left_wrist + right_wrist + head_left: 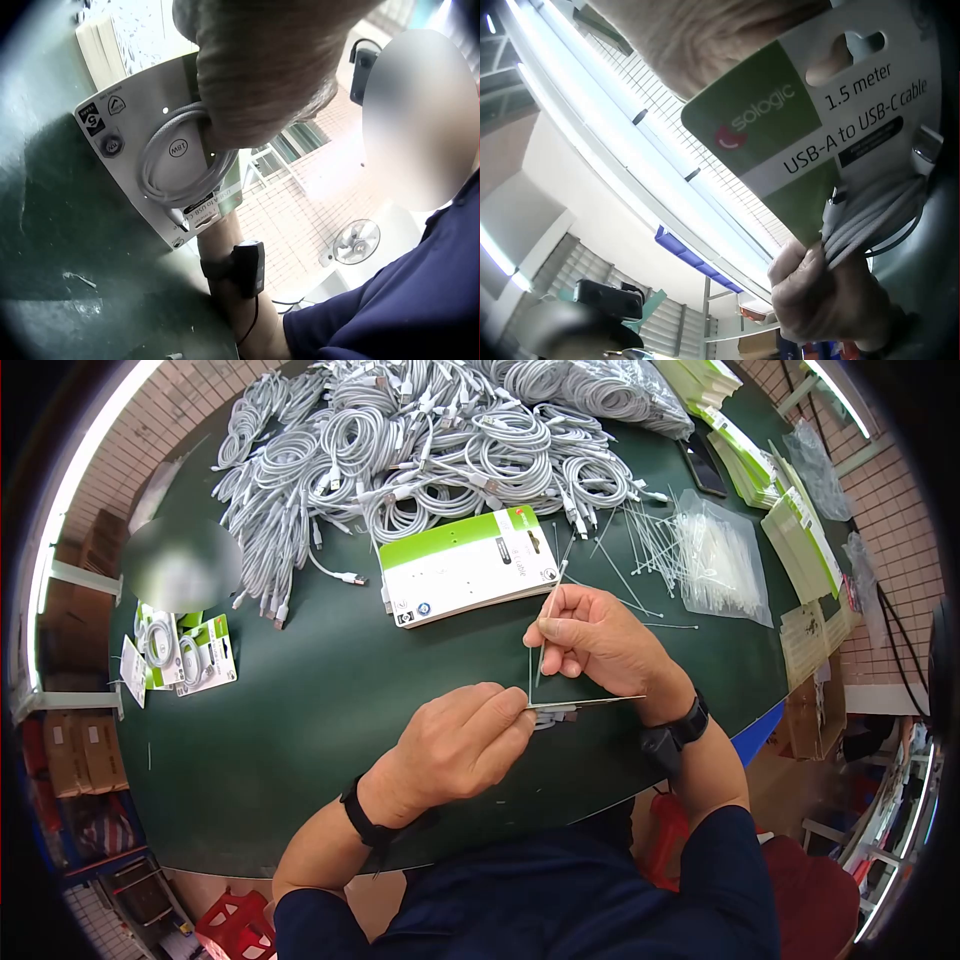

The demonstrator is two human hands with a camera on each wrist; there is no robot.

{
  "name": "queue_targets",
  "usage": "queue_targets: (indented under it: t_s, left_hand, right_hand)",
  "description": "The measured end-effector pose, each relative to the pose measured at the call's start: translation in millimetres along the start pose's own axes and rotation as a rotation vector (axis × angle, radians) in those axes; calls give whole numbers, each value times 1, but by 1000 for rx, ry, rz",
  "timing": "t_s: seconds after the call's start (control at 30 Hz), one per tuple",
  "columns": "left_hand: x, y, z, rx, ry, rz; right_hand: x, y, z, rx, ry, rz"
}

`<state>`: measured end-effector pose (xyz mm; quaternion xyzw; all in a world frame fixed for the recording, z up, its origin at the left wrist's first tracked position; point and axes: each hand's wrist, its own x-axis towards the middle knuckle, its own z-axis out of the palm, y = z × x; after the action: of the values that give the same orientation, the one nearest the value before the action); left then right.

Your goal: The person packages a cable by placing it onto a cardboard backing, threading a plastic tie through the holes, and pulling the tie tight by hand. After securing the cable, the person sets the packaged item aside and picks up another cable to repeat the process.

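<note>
Navy shirt (570, 905): short-sleeved, spread along the bottom of the head view, nearest that camera
Desk (290, 760): dark green, reaching from the person out to the cables at its far side
Cable heap (400, 455): grey-white coils with their plugs, piled one over another across the far part of the desk
Card stack (470, 575): white and green printed cards, lying just on the near side of the heap
Plastic bag (725, 565): clear, full of pale ties, to the right of the card stack
Left hand (465, 745): fingers pinching the edge of the held card above the near part of the desk
Right hand (600, 635): fingers pinching a thin tie, just above the held card
Held card (780, 142): green and white, marked "USB-A to USB-C cable", seen nearly edge-on from the head and held up off the desk
Coiled cable (874, 217): grey, lying against the printed face of the held card, on its underside in the head view
Phone (703, 466): dark, near the desk's far right
Thin tie (542, 660): pale, rising from the held card through the right fingers
</note>
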<state>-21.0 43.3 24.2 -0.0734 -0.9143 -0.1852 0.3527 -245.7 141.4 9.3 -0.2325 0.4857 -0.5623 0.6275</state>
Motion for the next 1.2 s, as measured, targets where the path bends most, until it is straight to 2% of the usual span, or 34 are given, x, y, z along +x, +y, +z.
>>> queue_targets:
  t_s: [0.07, 0.27, 0.57, 0.67, 0.97, 1.2]
  left_hand:
    - [-1, 0, 0, -4, -7, -2]
    - [0, 0, 1, -7, 16, 3]
    - [0, 1, 0, -5, -9, -7]
    - [0, 1, 0, -8, -1, -6]
    - [-1, 0, 0, -21, -4, -7]
    - [-4, 1, 3, -13, 15, -14]
  right_hand:
    - [1, 2, -2, 10, 15, 8]
    - [0, 3, 2, -314, 128, -126]
    - [-1, -3, 3, -468, 122, -159]
    - [-1, -1, 2, -430, 139, -161]
    - [-5, -9, 3, -312, 100, 28]
    - [-1, -1, -4, -253, 81, 105]
